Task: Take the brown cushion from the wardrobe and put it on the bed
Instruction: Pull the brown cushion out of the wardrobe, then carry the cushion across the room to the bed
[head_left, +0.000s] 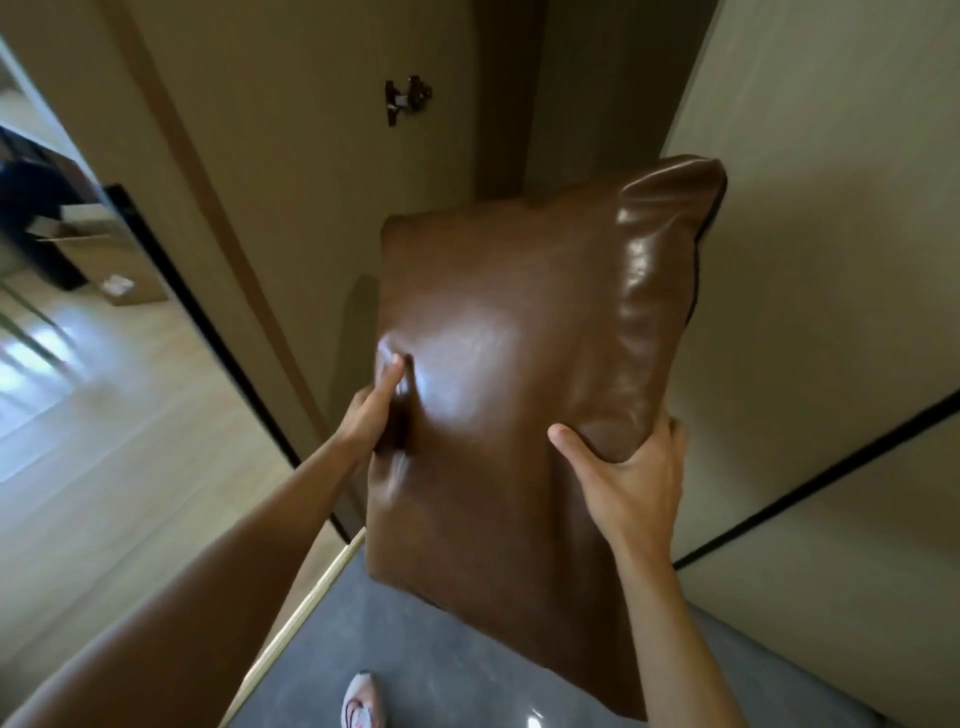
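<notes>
A large glossy brown leather cushion (524, 374) fills the middle of the view, held up in the air in front of me, tilted with its top corner to the upper right. My left hand (376, 402) grips its left edge, thumb pressed into the face. My right hand (631, 475) clasps its right edge, thumb on the front and fingers behind. The wardrobe interior and the bed are not in view.
A beige door panel (322, 156) with a dark latch (408, 98) stands behind the cushion. Another pale panel (831, 260) with a black edge is on the right. A mirror (78, 338) on the left reflects a wooden floor. Grey floor (415, 649) and my shoe (362, 701) lie below.
</notes>
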